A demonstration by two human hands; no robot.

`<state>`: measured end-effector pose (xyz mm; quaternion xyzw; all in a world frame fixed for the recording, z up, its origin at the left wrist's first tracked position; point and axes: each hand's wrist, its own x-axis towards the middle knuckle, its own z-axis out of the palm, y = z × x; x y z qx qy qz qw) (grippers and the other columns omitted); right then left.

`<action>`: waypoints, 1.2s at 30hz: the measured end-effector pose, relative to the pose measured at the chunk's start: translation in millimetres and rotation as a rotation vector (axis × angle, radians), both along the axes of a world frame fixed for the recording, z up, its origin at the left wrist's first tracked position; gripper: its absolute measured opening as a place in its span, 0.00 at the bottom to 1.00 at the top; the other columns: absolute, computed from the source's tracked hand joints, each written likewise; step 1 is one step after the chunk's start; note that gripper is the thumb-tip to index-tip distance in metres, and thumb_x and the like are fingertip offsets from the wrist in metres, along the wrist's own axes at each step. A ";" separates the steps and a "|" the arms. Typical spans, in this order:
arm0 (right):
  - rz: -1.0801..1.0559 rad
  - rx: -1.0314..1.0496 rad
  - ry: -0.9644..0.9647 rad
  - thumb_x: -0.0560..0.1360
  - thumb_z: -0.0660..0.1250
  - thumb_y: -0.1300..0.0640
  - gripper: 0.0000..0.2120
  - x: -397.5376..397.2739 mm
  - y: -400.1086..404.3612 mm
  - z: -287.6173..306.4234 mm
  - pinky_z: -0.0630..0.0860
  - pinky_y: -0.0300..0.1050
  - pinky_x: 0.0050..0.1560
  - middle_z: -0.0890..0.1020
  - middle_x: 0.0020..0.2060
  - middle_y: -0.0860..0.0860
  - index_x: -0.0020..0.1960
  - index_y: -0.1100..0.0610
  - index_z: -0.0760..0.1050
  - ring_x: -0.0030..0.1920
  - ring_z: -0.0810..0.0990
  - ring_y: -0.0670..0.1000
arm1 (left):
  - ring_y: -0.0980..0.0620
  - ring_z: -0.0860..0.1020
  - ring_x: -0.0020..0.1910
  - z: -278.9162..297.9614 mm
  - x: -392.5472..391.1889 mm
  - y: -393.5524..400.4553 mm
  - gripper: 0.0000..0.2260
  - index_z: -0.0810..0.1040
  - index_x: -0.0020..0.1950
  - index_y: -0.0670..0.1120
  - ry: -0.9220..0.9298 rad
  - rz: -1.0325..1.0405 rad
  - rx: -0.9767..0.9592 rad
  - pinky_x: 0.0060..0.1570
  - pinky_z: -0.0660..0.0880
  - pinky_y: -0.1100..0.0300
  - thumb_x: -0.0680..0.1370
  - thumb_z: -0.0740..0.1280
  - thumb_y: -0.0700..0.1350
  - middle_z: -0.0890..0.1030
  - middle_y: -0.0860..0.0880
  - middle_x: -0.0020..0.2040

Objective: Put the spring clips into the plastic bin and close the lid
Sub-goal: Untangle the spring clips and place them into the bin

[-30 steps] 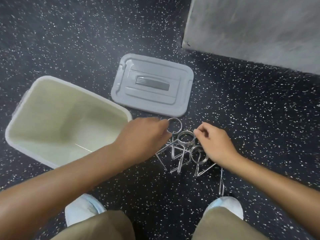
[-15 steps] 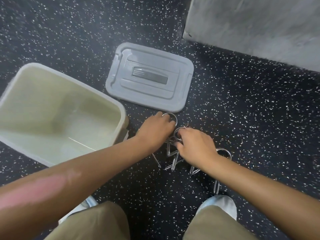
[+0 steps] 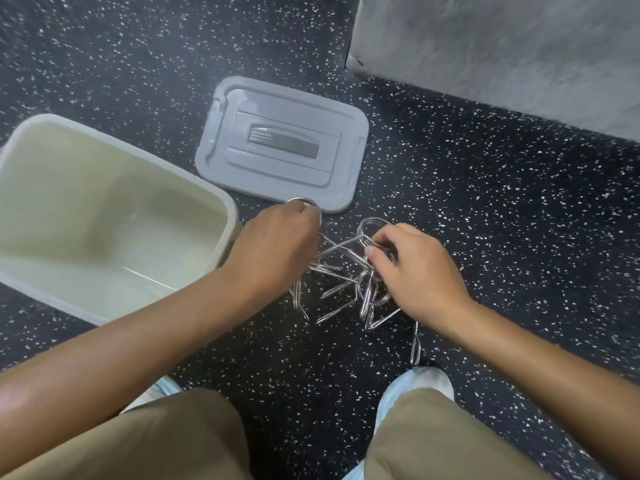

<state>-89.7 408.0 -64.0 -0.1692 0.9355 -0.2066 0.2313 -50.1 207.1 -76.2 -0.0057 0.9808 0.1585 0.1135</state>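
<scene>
Several shiny metal spring clips (image 3: 341, 292) lie tangled on the dark speckled floor between my hands. My left hand (image 3: 277, 244) is closed around clips, with one wire ring poking out past its knuckles. My right hand (image 3: 415, 268) grips other clips, a ring showing above its fingers. The pale open plastic bin (image 3: 221, 199) stands at the left, with no clips visible inside. Its grey lid (image 3: 287, 143) lies flat on the floor beyond the clips, handle side up.
A grey concrete block (image 3: 502, 53) fills the upper right. My knees in tan trousers (image 3: 443, 441) and pale shoes (image 3: 419, 379) are at the bottom, close to the clips. One clip (image 3: 415, 344) lies by the right shoe.
Both hands have closed on clips and pulled slightly apart, lifting some clips off the floor. The view has shifted a little.
</scene>
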 end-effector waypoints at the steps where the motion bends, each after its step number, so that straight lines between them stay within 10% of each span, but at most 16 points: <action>1: -0.006 -0.037 0.008 0.80 0.63 0.48 0.08 1.7 0.2 4.6 0.75 0.48 0.43 0.79 0.45 0.43 0.50 0.50 0.79 0.42 0.77 0.47 | 0.41 0.77 0.37 8.6 1.5 -1.7 0.05 0.74 0.42 0.42 0.024 0.001 0.018 0.34 0.76 0.46 0.76 0.66 0.41 0.77 0.46 0.39; 13: -0.002 -0.445 0.032 0.80 0.67 0.58 0.04 7.3 -19.4 44.8 0.73 0.40 0.41 0.77 0.41 0.42 0.51 0.56 0.80 0.40 0.78 0.47 | 0.48 0.77 0.34 69.5 24.0 -33.5 0.08 0.80 0.38 0.45 0.150 0.054 0.207 0.36 0.75 0.52 0.75 0.72 0.46 0.79 0.50 0.33; 16: -0.039 -0.543 0.039 0.80 0.66 0.60 0.03 11.7 -24.9 48.7 0.76 0.46 0.42 0.78 0.42 0.46 0.52 0.55 0.79 0.41 0.78 0.48 | 0.62 0.72 0.31 76.9 26.9 -40.0 0.07 0.80 0.38 0.48 0.085 0.024 0.280 0.31 0.66 0.69 0.74 0.74 0.45 0.75 0.57 0.30; 26: -0.389 -0.885 -0.410 0.82 0.62 0.60 0.05 5.5 -42.7 65.0 0.75 0.47 0.52 0.81 0.44 0.53 0.52 0.58 0.76 0.44 0.77 0.51 | 0.65 0.74 0.30 101.1 51.5 -62.9 0.06 0.83 0.38 0.51 0.121 0.147 0.357 0.32 0.67 0.72 0.73 0.75 0.50 0.76 0.60 0.29; 33: -0.296 -0.712 -0.621 0.68 0.74 0.38 0.16 18.3 -47.5 68.1 0.76 0.49 0.58 0.79 0.43 0.53 0.40 0.49 0.74 0.44 0.79 0.51 | 0.55 0.77 0.30 101.1 75.0 -102.9 0.06 0.82 0.37 0.48 0.212 0.314 0.270 0.33 0.75 0.54 0.72 0.77 0.45 0.79 0.55 0.30; 36: -0.124 -0.394 -0.496 0.73 0.61 0.33 0.26 21.1 -50.0 75.3 0.70 0.23 0.50 0.80 0.44 0.52 0.50 0.56 0.76 0.42 0.78 0.40 | 0.61 0.75 0.32 88.3 81.1 -128.3 0.05 0.81 0.38 0.48 0.175 0.377 0.166 0.32 0.69 0.61 0.72 0.75 0.45 0.78 0.57 0.31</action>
